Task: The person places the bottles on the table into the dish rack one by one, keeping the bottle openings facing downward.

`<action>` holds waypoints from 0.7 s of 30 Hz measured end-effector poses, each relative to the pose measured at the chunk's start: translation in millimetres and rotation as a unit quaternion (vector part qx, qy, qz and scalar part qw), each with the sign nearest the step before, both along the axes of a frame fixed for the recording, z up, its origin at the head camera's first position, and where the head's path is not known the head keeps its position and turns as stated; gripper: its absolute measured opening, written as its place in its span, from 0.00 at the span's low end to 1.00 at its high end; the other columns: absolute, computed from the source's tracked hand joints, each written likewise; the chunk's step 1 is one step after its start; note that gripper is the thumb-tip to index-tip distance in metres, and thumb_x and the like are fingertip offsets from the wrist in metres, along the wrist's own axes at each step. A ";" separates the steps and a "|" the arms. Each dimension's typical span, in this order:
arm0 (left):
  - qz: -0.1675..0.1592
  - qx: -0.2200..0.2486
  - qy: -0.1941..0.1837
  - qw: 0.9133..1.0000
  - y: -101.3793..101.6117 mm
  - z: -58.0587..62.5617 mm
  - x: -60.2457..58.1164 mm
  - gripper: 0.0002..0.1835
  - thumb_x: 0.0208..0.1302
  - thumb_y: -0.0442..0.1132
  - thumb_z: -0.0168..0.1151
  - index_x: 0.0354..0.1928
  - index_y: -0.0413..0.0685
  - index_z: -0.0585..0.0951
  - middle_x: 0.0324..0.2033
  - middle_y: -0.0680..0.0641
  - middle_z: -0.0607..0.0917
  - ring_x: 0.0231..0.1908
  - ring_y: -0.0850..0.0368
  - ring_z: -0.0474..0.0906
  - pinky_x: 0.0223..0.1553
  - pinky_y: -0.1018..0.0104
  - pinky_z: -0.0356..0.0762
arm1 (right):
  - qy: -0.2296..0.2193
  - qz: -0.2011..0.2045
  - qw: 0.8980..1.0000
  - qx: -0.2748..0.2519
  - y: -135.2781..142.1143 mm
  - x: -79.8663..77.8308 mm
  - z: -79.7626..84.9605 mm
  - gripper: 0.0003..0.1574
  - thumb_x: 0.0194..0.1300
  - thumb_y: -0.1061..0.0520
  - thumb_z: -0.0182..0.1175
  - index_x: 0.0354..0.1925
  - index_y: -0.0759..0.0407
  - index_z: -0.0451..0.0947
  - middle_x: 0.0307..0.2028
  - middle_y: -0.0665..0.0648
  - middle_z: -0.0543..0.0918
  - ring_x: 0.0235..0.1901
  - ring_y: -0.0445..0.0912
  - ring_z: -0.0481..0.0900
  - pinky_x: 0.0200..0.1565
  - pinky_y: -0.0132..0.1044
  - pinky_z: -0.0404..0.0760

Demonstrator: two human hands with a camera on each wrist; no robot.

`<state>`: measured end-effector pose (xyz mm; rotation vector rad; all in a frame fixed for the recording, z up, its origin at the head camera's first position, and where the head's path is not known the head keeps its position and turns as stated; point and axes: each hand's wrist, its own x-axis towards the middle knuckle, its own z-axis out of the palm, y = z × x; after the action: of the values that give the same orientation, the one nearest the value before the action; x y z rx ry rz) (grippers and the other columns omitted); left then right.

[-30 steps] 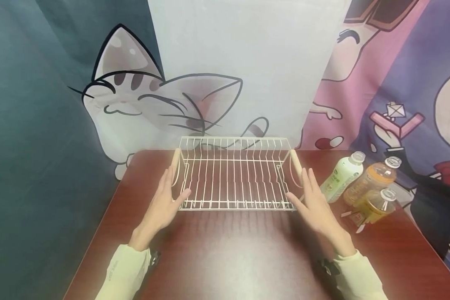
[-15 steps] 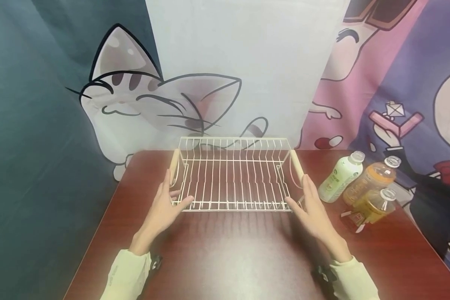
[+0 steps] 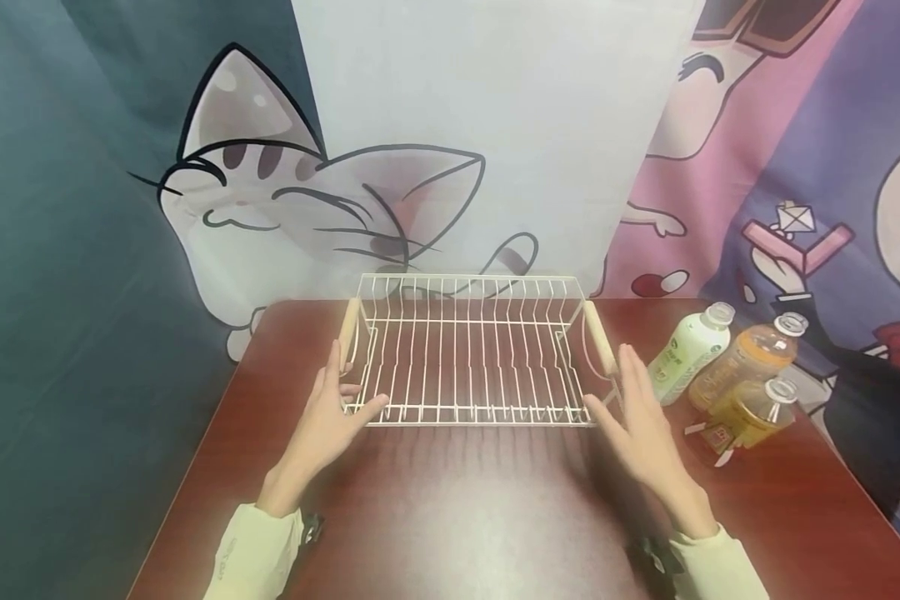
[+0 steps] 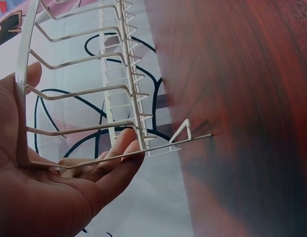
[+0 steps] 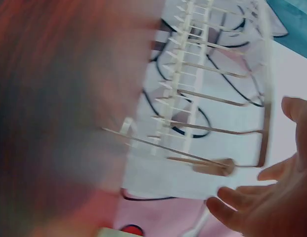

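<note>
A white wire dish rack point(image 3: 480, 424) stands on the table, with a pale wooden handle point(image 3: 600, 335) at its right end and a matching one point(image 3: 350, 321) at its left. My left hand point(image 3: 324, 425) holds the rack's near left corner. In the left wrist view, the thumb point(image 4: 34, 74) reaches past the front rail while the fingers bend around the side wire. Beside the near right corner, my right hand point(image 3: 648, 433) has its fingers extended. The right wrist view is blurred, but these fingers point(image 5: 227, 200) appear apart from the wires.
At the right of the reddish-brown table point(image 3: 450, 517) stand three bottles: one pale green point(image 3: 692, 350), one with an orange band point(image 3: 750, 358) and one yellow point(image 3: 753, 412). Cartoon-printed cloth point(image 3: 495, 100) hangs behind the table's far edge.
Both hands came down onto the rack's near corners. My right hand has since moved right, off its corner. The rack stays almost where it was.
</note>
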<state>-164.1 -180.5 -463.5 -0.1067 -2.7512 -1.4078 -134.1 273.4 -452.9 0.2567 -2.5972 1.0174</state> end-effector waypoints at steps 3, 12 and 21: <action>-0.002 0.000 0.000 1.000 1.1 -0.3 -0.3 0.67 0.73 0.57 0.76 0.91 0.59 0.33 0.80 0.35 0.67 0.68 0.36 0.81 0.68 0.32 0.77 | 0.102 -0.031 0.994 -0.014 5.8 8.1 9.0 0.54 0.76 0.52 0.68 0.88 0.61 0.55 0.84 0.73 0.60 0.83 0.69 0.57 0.84 0.59 0.54; -0.002 0.008 0.005 1.000 2.9 0.0 0.1 0.66 0.73 0.53 0.77 0.92 0.59 0.34 0.80 0.35 0.68 0.68 0.36 0.80 0.68 0.31 0.77 | 0.427 -0.251 0.832 -0.249 20.0 34.9 44.9 0.28 0.52 0.61 0.75 0.50 0.75 0.84 0.44 0.58 0.87 0.50 0.40 0.82 0.57 0.29 0.75; -0.006 0.007 0.013 1.000 2.0 -0.9 -1.0 0.66 0.73 0.52 0.76 0.92 0.58 0.34 0.78 0.33 0.68 0.68 0.34 0.81 0.67 0.30 0.78 | 0.165 -0.410 0.874 -0.202 81.0 63.6 15.5 0.68 0.52 0.53 0.88 0.82 0.43 0.60 0.65 0.40 0.65 0.63 0.32 0.65 0.67 0.27 0.65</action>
<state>-165.2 -178.5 -464.5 -0.1402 -2.7230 -1.4188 -70.5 354.4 -437.4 -0.6657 -1.8057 1.0151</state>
